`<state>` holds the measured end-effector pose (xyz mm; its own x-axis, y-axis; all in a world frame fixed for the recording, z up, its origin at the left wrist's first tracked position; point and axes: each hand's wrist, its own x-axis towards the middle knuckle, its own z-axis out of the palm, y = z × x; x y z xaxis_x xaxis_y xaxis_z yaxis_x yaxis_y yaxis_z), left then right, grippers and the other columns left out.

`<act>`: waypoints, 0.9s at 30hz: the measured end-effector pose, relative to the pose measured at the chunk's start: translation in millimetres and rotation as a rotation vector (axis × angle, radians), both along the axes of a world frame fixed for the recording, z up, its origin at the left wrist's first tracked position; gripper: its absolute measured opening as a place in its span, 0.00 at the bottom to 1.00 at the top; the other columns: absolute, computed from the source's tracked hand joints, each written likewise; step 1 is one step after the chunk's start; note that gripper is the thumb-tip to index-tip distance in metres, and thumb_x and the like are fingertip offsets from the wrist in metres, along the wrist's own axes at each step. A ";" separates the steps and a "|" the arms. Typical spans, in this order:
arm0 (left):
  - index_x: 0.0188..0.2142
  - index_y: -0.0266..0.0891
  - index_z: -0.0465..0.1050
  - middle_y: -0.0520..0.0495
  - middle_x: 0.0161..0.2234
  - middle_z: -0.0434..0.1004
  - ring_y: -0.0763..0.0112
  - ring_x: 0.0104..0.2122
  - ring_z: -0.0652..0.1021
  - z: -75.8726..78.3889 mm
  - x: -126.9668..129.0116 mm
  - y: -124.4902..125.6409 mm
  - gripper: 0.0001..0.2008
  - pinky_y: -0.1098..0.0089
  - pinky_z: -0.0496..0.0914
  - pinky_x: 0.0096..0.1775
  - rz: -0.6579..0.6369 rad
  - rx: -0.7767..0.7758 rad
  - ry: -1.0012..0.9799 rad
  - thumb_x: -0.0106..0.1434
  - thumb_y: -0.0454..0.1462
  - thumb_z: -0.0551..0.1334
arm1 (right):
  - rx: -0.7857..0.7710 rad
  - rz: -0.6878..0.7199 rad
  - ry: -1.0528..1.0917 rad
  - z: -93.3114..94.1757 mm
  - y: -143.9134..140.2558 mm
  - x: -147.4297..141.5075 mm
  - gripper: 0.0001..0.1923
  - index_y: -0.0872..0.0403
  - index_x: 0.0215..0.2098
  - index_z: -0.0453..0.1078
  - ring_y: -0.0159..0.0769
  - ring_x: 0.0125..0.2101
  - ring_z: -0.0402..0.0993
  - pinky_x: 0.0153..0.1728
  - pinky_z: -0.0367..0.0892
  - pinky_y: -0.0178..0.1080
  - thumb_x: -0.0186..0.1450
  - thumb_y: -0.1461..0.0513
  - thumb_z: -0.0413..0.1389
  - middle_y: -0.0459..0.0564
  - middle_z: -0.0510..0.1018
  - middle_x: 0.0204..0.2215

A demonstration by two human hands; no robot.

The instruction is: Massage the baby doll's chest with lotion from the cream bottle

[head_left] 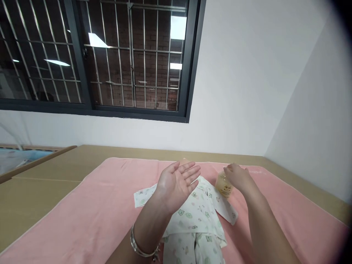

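right hand (238, 178) at yellowish bottle (224, 186)

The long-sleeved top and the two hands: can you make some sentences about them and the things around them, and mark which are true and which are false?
1. The left hand is open with its palm showing. True.
2. The silver bracelet is on the right wrist. False: it is on the left wrist.
3. The right hand is at the top of the yellowish bottle. True.
4. The long-sleeved top is plain black. False: it is white with small green prints.
5. The pink blanket lies under the top. True.
6. The window has a bright yellow frame. False: its frame is dark.
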<state>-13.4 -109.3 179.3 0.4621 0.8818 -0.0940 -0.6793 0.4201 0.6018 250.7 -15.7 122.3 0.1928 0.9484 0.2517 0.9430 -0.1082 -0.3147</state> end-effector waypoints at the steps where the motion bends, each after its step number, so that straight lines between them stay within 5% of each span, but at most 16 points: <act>1: 0.61 0.30 0.58 0.35 0.63 0.62 0.60 0.63 0.63 0.4 0.1 -0.7 0.26 0.61 0.56 0.62 0.003 -0.003 0.000 0.69 0.43 0.49 | -0.014 -0.001 -0.026 3.3 -3.7 0.5 0.18 0.55 0.35 0.72 0.50 0.48 0.71 0.55 0.54 0.54 0.66 0.59 0.41 0.59 0.77 0.41; 6: 0.62 0.31 0.57 0.35 0.63 0.61 0.61 0.63 0.63 -1.1 4.6 -3.7 0.27 0.62 0.56 0.62 -0.009 -0.002 0.026 0.68 0.44 0.50 | -0.091 0.088 -0.112 22.1 -37.1 -18.7 0.22 0.54 0.29 0.72 0.53 0.47 0.72 0.52 0.55 0.62 0.68 0.61 0.38 0.61 0.77 0.39; 10: 0.62 0.32 0.59 0.35 0.62 0.63 0.60 0.62 0.65 -3.2 13.1 -8.3 0.27 0.62 0.57 0.61 0.009 -0.047 0.065 0.67 0.43 0.50 | 0.144 0.274 -0.030 31.0 -75.0 -59.1 0.22 0.57 0.46 0.73 0.50 0.61 0.59 0.61 0.45 0.62 0.71 0.57 0.39 0.63 0.69 0.57; 16: 0.60 0.29 0.60 0.34 0.55 0.71 0.59 0.55 0.73 9.2 27.1 -25.4 0.25 0.62 0.64 0.58 0.008 -0.080 -0.002 0.67 0.39 0.49 | 0.399 0.514 0.069 14.2 -104.3 -117.1 0.26 0.58 0.65 0.55 0.48 0.66 0.47 0.62 0.50 0.59 0.72 0.56 0.40 0.59 0.56 0.66; 21: 0.58 0.30 0.65 0.35 0.52 0.74 0.55 0.53 0.75 12.9 22.5 -30.8 0.23 0.59 0.64 0.58 0.057 -0.081 -0.012 0.67 0.40 0.50 | 0.518 0.635 0.017 1.2 -118.8 -138.4 0.29 0.59 0.68 0.48 0.53 0.68 0.36 0.63 0.48 0.62 0.73 0.56 0.41 0.57 0.49 0.68; 27: 0.60 0.36 0.64 0.38 0.58 0.69 0.60 0.61 0.65 9.4 20.0 -31.2 0.26 0.61 0.56 0.63 0.135 0.034 -0.016 0.68 0.46 0.50 | 0.702 0.854 0.004 3.2 -144.9 -149.4 0.38 0.67 0.69 0.37 0.59 0.67 0.39 0.62 0.51 0.62 0.71 0.51 0.42 0.65 0.43 0.68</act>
<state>6.6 -140.5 188.7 0.3401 0.9387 -0.0564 -0.7377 0.3035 0.6031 101.4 -160.6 125.4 -0.4551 0.4170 0.7867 0.6215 0.7815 -0.0547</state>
